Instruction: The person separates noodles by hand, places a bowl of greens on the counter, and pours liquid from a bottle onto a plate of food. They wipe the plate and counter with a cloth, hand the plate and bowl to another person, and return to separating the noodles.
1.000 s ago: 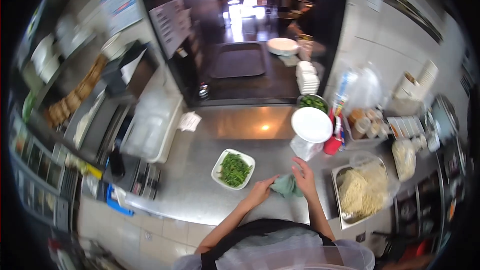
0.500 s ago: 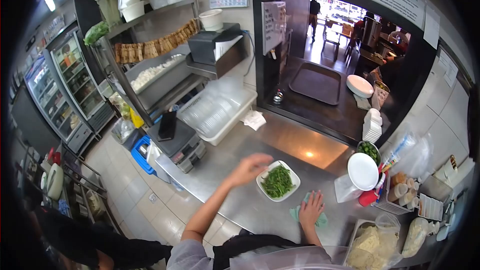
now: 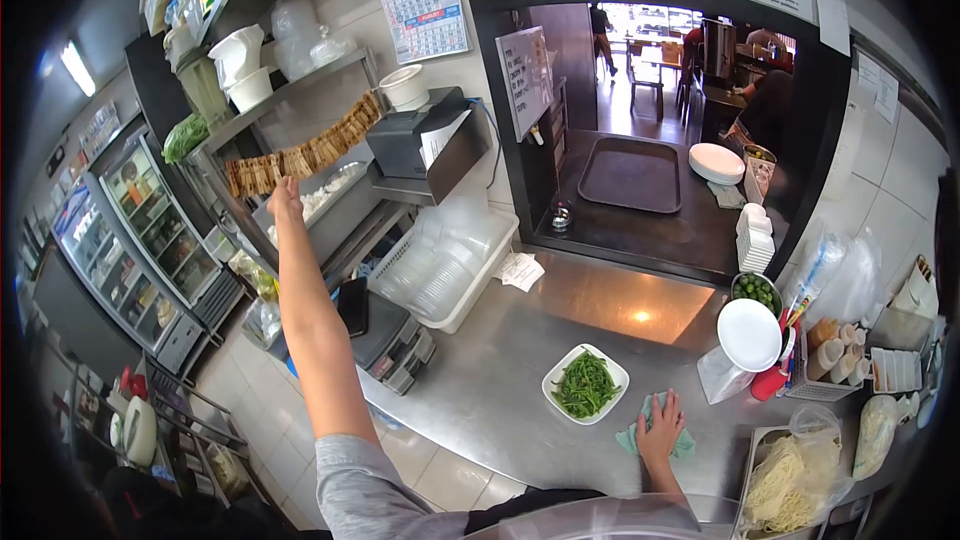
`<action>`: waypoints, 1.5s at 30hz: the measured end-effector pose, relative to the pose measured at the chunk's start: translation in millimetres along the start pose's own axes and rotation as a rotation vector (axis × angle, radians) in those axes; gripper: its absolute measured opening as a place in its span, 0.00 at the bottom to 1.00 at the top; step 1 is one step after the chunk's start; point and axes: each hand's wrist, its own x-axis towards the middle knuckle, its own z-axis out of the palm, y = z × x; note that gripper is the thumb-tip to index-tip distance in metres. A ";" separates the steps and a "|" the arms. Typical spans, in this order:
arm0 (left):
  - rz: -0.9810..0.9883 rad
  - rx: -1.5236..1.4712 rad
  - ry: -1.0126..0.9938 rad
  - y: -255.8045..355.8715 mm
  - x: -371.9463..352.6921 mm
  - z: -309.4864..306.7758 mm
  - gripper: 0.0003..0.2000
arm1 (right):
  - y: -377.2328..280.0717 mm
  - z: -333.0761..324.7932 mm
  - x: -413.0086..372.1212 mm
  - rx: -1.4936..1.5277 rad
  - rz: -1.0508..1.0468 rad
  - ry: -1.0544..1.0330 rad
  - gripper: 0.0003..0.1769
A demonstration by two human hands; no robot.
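Observation:
My left hand (image 3: 286, 198) is raised to a row of wooden clothespins (image 3: 310, 152) along the shelf unit. Its fingers are pinched together at the lower edge of the row, apparently on one clothespin. My right hand (image 3: 660, 430) lies flat, fingers spread, on a green cloth (image 3: 682, 443) on the steel counter (image 3: 500, 420). Just left of that cloth, a white square bowl (image 3: 622, 380) holds cooked green vegetables (image 3: 585, 386).
A basket of clear plastic containers (image 3: 460, 315) and a grey scale (image 3: 385, 340) with a phone (image 3: 352, 306) sit at the left. A brown tray (image 3: 632, 175) lies in the pass-through window. On the right are a white oval plate (image 3: 750, 334), squeeze bottles (image 3: 825, 358) and noodles (image 3: 785, 480).
My left hand has moved from beside the bowl up and left to the clothespins. My right hand stays on the cloth. The view has shifted left.

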 end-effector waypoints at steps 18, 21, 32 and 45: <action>-0.199 0.034 -0.167 -24.7 84.3 -27.1 0.11 | 6.8 3.7 -3.8 0.000 -0.011 0.081 0.28; -0.188 0.397 -0.587 -50.2 -42.4 -45.0 0.07 | 9.3 5.3 -0.6 0.006 -0.010 0.077 0.27; -0.347 1.020 -1.039 -218.3 -440.7 -128.4 0.10 | 10.3 7.5 -2.4 0.013 -0.019 0.077 0.27; 0.160 1.325 -1.146 -280.3 -479.6 -146.0 0.12 | 11.9 10.9 -3.1 0.029 -0.013 0.076 0.27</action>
